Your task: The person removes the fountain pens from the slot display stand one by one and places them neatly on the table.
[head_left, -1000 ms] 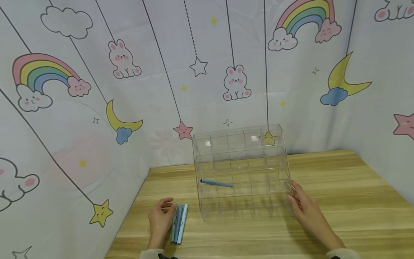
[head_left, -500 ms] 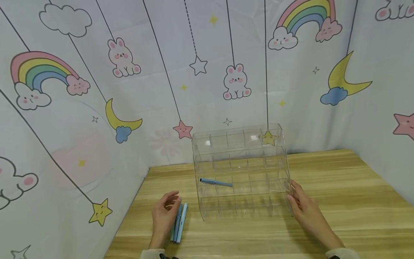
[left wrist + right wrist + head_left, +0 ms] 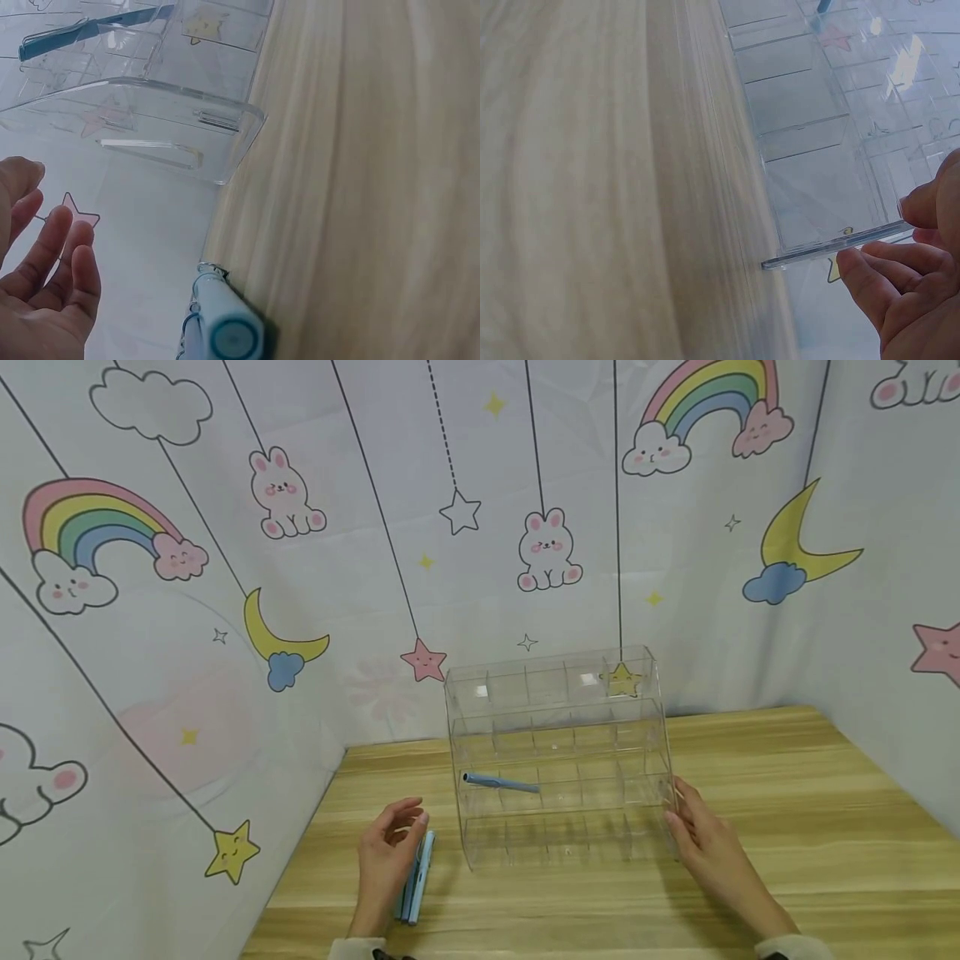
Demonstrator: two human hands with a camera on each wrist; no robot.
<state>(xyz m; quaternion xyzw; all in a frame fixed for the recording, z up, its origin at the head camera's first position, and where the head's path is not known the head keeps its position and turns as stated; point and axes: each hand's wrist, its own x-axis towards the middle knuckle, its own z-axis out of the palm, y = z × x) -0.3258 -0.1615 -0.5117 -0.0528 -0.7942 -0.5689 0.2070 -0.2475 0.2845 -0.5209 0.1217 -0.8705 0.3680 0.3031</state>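
A clear acrylic display rack (image 3: 551, 714) with tiers of small compartments stands upright on the table. My right hand (image 3: 712, 852) holds its right side panel, and the right wrist view shows the thumb and fingers (image 3: 866, 281) pinching the panel's edge. One blue pen (image 3: 501, 783) lies across a middle tier at the left. To the left of the rack, light blue and darker pens (image 3: 423, 877) lie side by side on the table, partly hidden by my left hand (image 3: 384, 864). That hand hovers beside them, fingers loosely bent and apart, with nothing between thumb and fingers in the left wrist view.
The wood-patterned table (image 3: 787, 810) extends to both sides of the rack. A white cloth backdrop (image 3: 360, 527) printed with rainbows, rabbits and stars hangs behind the table and along its left and right sides.
My left hand has shifted slightly right and away from me, now covering more of the pens. The right hand, the rack and the pen in it have stayed put.
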